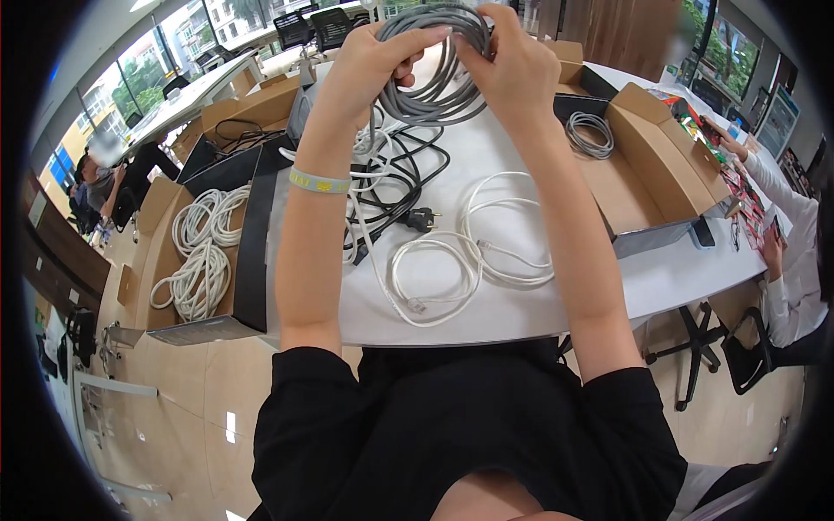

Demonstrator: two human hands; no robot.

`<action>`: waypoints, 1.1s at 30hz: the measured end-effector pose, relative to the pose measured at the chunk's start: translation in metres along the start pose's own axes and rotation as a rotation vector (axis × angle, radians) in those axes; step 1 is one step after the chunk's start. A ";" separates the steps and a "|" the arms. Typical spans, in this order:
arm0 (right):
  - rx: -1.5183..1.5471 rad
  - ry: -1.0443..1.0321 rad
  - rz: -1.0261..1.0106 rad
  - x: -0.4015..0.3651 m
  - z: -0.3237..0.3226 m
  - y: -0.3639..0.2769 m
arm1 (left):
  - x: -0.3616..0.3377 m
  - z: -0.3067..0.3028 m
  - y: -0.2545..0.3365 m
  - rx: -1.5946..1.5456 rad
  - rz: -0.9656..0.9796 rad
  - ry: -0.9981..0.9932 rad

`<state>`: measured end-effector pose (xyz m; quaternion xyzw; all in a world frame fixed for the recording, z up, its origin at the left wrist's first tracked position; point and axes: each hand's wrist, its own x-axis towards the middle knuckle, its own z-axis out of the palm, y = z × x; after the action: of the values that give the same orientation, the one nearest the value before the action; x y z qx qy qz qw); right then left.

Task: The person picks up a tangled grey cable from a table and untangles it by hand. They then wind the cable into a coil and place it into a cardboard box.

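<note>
Both hands close on a grey coil (pixel 434 108) held up over the far part of the table (pixel 482 152), the left hand (pixel 360 69) clamped on its left side and the right hand (pixel 524 69) on its right, thumbs pressed to the upper strands. The coil looks light and fairly soft, though its jacket appears springy enough to make loose turns spread; smooth and a little slippery, it should be hard to break but could kink if bent sharply. The surest hold seems to be a pinch around all the turns on opposite sides, as no tie can be made out. A wristband (pixel 320 182) circles the left wrist. Just below the coil, near the table's middle, black cords (pixel 447 156) lie tangled with white ones, a black plug (pixel 423 219) among them, while looped white cables (pixel 521 281) rest toward the table's near edge. At the table's left side, an open box (pixel 252 260) contains white bundles (pixel 204 273), with another box of dark cords (pixel 248 136) behind it. On the table's right side, a third box (pixel 634 187) has a small grey ring of cable (pixel 609 141) inside and a phone (pixel 703 233) beside it. Beyond the table's right edge sits a co-worker in white sleeves (pixel 786 300), and well apart to the table's left, another person (pixel 102 187) is seated
</note>
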<state>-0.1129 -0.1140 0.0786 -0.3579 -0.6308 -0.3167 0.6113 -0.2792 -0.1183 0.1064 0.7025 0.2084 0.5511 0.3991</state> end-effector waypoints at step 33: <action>1.544 0.243 1.105 0.012 -0.011 -0.028 | 0.002 0.031 -0.012 -0.193 0.146 0.066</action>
<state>-0.1305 -0.1380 0.0920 -0.0679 -0.3397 0.4850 0.8030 -0.2473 -0.1200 0.0953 0.6555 0.1157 0.6190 0.4169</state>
